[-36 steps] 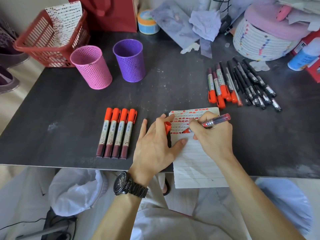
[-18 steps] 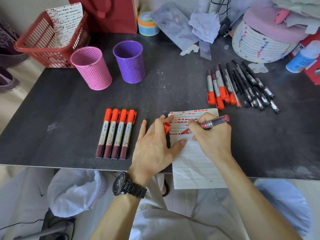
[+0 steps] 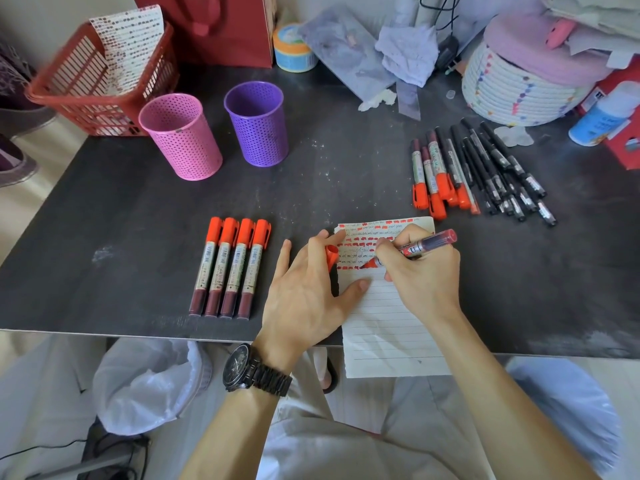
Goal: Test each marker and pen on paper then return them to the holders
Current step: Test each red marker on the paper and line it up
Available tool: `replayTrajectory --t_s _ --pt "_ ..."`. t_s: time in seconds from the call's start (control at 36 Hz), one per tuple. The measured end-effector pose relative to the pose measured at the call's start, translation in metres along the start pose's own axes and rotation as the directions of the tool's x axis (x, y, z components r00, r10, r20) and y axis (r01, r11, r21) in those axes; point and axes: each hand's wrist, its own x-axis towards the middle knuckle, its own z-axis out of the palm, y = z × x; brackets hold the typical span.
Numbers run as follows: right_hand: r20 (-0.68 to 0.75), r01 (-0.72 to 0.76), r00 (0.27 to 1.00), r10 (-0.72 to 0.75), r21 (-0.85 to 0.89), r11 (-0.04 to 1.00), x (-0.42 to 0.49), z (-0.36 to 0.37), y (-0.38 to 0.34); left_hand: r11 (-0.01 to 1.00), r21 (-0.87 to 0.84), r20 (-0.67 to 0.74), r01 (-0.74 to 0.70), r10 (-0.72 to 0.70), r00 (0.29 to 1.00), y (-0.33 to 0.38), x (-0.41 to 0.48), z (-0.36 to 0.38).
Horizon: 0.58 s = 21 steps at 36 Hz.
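Note:
My right hand [image 3: 420,275] grips an uncapped red marker [image 3: 417,249] with its tip on the lined paper [image 3: 388,327], among rows of red marks. My left hand [image 3: 306,292] rests on the paper's left edge, thumb pressing the sheet, and holds the orange cap [image 3: 331,255] between its fingers. Several capped orange markers [image 3: 230,266] lie side by side to the left. A pile of orange markers [image 3: 434,178] and black pens [image 3: 502,174] lies at the right. The pink holder [image 3: 181,140] and purple holder [image 3: 258,124] stand empty at the back.
A red basket [image 3: 93,84] with a marked sheet sits at the back left beside a red bag [image 3: 221,29]. A tape roll [image 3: 292,48], crumpled papers, a woven basket [image 3: 519,88] and a glue bottle [image 3: 602,114] crowd the back. The paper overhangs the dark table's front edge [image 3: 138,332].
The marker tip has shifted slightly along the row of red marks. Both hands otherwise keep their places.

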Motion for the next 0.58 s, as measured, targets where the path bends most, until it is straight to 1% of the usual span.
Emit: replayTrajectory --t_s 0.22,0.28,0.33,0.36,0.39,0.44,0.47,0.53,0.58 --pt "-0.004 0.002 1.0 -0.002 0.0 1.0 0.0 0.0 0.003 1.0 0.012 0.01 -0.005 0.005 1.0 0.0 -0.001 0.0" --pt "-0.015 -0.001 1.0 0.001 0.023 1.0 0.001 -0.001 0.004 1.0 0.018 0.016 -0.005 0.004 1.0 0.0 -0.001 0.0" --pt "-0.045 -0.047 0.998 0.052 0.114 0.992 0.003 -0.005 0.002 1.0 0.031 0.025 -0.001 0.0 1.0 0.001 -0.001 -0.001" --pt "-0.06 -0.088 0.993 0.102 0.192 0.977 0.004 -0.007 0.0 0.999 0.038 0.032 0.0 -0.002 0.999 0.001 0.0 -0.001" --pt "-0.072 -0.138 0.984 0.166 0.29 0.947 0.006 -0.01 -0.003 0.999 0.044 0.039 0.001 -0.002 0.999 0.002 0.0 -0.001" --pt "-0.064 -0.235 0.951 0.303 0.487 0.841 0.01 -0.015 -0.008 0.999 0.047 0.042 -0.002 0.001 0.999 0.003 0.001 -0.001" --pt "-0.052 -0.266 0.936 0.349 0.547 0.794 0.011 -0.017 -0.009 0.999 0.046 0.039 -0.007 0.005 0.999 0.003 0.001 -0.002" --pt "-0.033 -0.287 0.926 0.375 0.585 0.759 0.01 -0.023 -0.011 0.999 0.045 0.037 -0.015 0.014 0.999 0.005 0.002 -0.003" --pt "-0.011 -0.278 0.936 0.351 0.585 0.762 0.004 -0.029 -0.013 0.999 0.036 0.036 -0.028 0.027 0.999 0.007 0.001 -0.004"
